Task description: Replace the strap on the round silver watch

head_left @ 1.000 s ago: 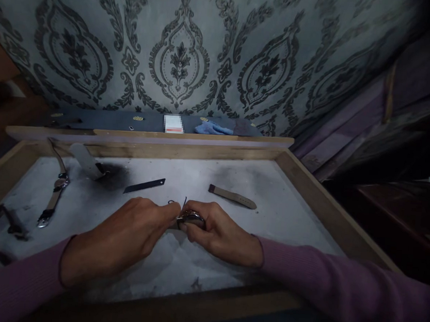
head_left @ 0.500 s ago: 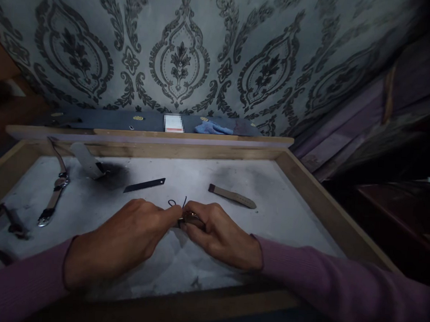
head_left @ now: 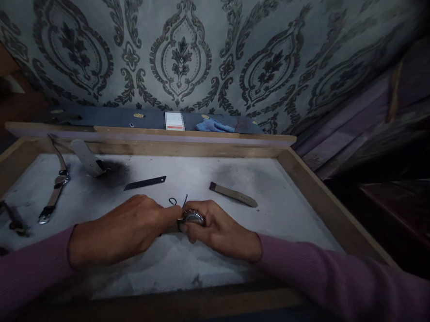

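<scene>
Head camera view: a silver-cased wristwatch (head_left: 193, 217) was pinched between the thumb and fingers of the right hand (head_left: 223, 229), low over a wooden tray (head_left: 179, 150). The left hand (head_left: 130, 228) met it from the left, fingers bunched against the case's edge; a band (head_left: 170, 228) ran leftward beneath them, making the long axis roughly side to side. Whether those fingers gripped anything could not be told, their tips being hidden. Beyond lay a dark blade (head_left: 145, 183) and a loose strap (head_left: 234, 195); dim items at far left were cut off.
</scene>
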Demonstrator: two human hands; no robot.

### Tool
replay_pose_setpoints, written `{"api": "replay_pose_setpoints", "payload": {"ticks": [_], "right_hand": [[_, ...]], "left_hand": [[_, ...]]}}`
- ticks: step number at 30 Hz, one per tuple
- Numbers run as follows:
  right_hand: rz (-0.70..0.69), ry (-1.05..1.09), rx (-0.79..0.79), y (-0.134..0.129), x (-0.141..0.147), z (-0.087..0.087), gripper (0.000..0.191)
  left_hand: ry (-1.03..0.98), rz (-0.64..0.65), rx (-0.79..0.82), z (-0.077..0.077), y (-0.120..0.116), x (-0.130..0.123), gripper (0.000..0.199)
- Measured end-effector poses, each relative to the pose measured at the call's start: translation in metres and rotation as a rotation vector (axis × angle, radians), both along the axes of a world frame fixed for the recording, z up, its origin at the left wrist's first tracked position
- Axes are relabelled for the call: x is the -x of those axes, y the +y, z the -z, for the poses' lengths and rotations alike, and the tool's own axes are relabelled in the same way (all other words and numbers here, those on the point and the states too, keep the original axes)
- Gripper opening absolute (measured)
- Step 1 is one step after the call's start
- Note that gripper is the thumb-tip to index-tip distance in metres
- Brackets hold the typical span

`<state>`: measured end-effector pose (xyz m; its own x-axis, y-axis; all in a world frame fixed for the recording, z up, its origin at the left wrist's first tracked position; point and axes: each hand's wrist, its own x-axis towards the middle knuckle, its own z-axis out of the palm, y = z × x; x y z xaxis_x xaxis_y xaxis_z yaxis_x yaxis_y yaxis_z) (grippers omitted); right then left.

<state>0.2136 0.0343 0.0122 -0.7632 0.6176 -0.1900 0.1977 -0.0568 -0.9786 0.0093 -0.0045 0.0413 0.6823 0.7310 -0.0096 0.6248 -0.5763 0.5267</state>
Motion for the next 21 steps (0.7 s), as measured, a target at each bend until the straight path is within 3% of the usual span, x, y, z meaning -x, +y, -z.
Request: {"api": "replay_pose_setpoints", "payload": {"ticks": [21], "right_hand": [[-0.011, -0.015, 0.014, -0.0011, 0.0002, 0.0026, 0.010]], "left_hand": [[-0.133, 0.035, 0.254, -0.0061, 0.0097, 0.0000, 0.023]]}}
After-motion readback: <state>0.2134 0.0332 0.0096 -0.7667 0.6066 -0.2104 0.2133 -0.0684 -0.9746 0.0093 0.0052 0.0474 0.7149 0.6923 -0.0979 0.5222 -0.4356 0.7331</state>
